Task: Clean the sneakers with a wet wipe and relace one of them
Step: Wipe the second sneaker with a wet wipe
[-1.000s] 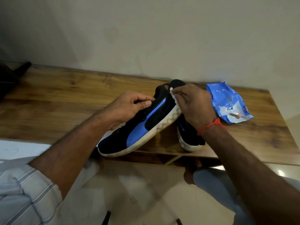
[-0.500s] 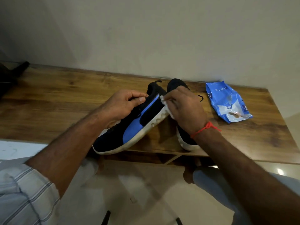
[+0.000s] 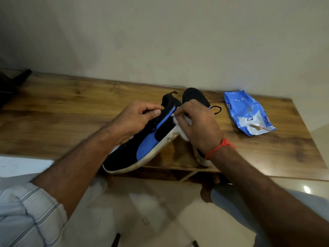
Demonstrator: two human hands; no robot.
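Observation:
A black sneaker with a blue stripe and white sole (image 3: 142, 150) lies tilted over the front edge of the wooden table (image 3: 71, 118). My left hand (image 3: 135, 120) grips its upper near the collar, thumb on top. My right hand (image 3: 199, 127) holds a crumpled white wet wipe (image 3: 179, 122) against the sneaker's side near the heel. The second black sneaker (image 3: 194, 97) stands behind my right hand, mostly hidden, with a lace loop (image 3: 217, 109) sticking out.
A blue wet wipe pack (image 3: 247, 114) lies on the table to the right. A dark object (image 3: 12, 82) sits at the far left edge. A pale wall runs behind the table. Tiled floor and my knees are below.
The held sneaker has shifted slightly left and down. My right hand with the wipe has slid from the heel top down along the sneaker's side toward the sole.

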